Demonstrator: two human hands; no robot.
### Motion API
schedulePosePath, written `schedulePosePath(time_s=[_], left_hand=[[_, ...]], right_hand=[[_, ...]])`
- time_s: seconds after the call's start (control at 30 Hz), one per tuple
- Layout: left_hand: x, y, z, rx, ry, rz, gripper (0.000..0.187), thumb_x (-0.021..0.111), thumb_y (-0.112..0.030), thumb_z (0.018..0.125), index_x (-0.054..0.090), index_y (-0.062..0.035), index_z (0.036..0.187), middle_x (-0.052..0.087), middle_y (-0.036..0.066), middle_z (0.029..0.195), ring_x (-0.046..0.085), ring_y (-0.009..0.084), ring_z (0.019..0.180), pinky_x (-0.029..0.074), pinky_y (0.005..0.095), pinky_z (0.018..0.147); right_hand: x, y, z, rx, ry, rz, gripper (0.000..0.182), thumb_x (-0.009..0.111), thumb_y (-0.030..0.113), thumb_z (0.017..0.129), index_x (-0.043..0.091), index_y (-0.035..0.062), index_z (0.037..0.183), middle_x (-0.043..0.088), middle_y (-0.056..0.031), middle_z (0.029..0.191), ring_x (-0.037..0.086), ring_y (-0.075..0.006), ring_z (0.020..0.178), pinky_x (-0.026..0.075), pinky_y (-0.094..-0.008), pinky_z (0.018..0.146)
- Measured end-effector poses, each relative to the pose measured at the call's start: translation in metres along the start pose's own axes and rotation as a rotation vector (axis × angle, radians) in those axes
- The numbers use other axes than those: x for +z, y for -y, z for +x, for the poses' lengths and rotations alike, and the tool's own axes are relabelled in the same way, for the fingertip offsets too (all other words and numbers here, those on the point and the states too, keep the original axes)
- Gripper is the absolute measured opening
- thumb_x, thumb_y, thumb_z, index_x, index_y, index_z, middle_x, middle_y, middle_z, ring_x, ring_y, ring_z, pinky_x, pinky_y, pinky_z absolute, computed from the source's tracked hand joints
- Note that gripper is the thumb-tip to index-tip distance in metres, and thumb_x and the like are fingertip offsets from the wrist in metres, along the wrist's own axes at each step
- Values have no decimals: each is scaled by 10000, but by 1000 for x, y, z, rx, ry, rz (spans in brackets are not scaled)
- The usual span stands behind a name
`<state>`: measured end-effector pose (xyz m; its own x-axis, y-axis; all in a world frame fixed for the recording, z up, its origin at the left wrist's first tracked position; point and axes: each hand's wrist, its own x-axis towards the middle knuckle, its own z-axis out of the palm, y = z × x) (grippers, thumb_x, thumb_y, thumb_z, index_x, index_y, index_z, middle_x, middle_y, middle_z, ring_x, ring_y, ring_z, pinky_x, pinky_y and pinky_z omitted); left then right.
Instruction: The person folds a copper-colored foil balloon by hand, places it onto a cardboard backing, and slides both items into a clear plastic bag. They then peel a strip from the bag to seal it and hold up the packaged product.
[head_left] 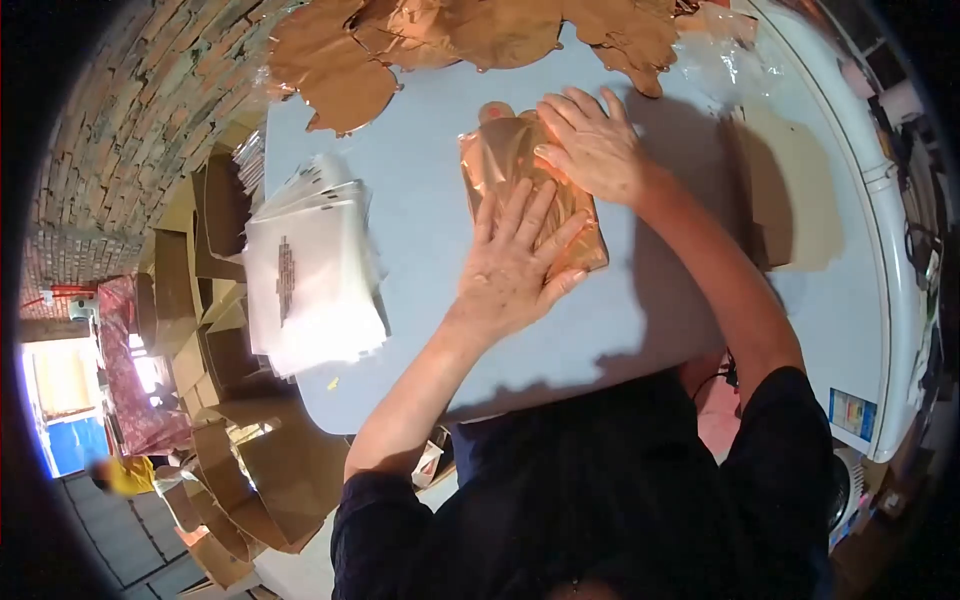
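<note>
On the light blue-grey table (420,130) lies a flat, shiny copper-coloured packet (487,160), which seems to be wrapped in clear plastic. My left hand (515,255) rests palm down over its lower part with the fingers spread. Across its upper right corner lies my right hand (592,145), also flat with fingers apart. Much of the packet is hidden under both hands. To the left of my left hand sits a loose stack of clear plastic bags (315,260) with dark print on them.
Copper-coloured flat pieces with rounded edges (340,80) cover the table's far edge. Crumpled clear plastic (735,60) lies at the far right. Open cardboard boxes (280,470) stand along the left side, near a brick wall (150,120). A person in yellow (130,475) is far left.
</note>
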<state>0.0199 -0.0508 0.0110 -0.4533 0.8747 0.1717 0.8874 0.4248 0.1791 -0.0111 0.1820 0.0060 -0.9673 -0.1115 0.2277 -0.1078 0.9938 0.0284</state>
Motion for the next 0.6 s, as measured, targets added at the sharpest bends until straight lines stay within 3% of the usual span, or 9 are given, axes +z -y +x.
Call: schedulePosePath(time_s=[0.03,0.13,0.23,0.33,0.43,0.6], left_hand=[[0,0,-1,-1,2,5,632,492,-588,1038,465,-277,1587,279,148,1709,189,361,1595,107,591,1288],[-1,-1,0,2,-1,7,625,488,-587,1040,471,-278,1583,286,151,1706,198,362,1592,111,591,1288],[-2,-1,-1,10,-26,4,623,488,-585,1041,473,-275,1582,291,154,1703,214,367,1587,122,594,1286],[0,-1,-2,17,-44,9,630,491,-580,1041,472,-259,1583,292,158,1702,230,372,1582,135,593,1284],[0,0,-2,12,-50,-9,650,505,-563,1039,460,-219,1588,302,161,1696,237,376,1578,144,590,1284],[1,1,-2,12,-66,-46,719,467,-589,1049,422,-134,1604,360,175,1661,234,379,1573,106,561,1296]], right_hand=[[4,0,0,-33,-106,97,541,609,389,1007,550,31,1407,554,-102,1438,459,-292,1394,347,-540,1145],[-3,7,5,11,-43,-13,431,612,393,1002,626,42,1251,637,-126,1265,577,-270,1242,455,-510,1019],[3,3,22,76,25,84,457,723,367,931,597,4,1179,605,-174,1194,590,-364,1173,489,-508,923],[12,-15,38,88,22,344,542,765,407,890,589,-18,1177,640,-217,1111,638,-377,1044,515,-483,861],[-16,-17,49,250,231,492,586,799,438,847,610,-23,1156,681,-211,1039,661,-360,938,522,-464,813],[-28,-33,60,295,532,597,627,804,474,801,674,-12,1175,677,-133,919,620,-274,725,530,-422,676]])
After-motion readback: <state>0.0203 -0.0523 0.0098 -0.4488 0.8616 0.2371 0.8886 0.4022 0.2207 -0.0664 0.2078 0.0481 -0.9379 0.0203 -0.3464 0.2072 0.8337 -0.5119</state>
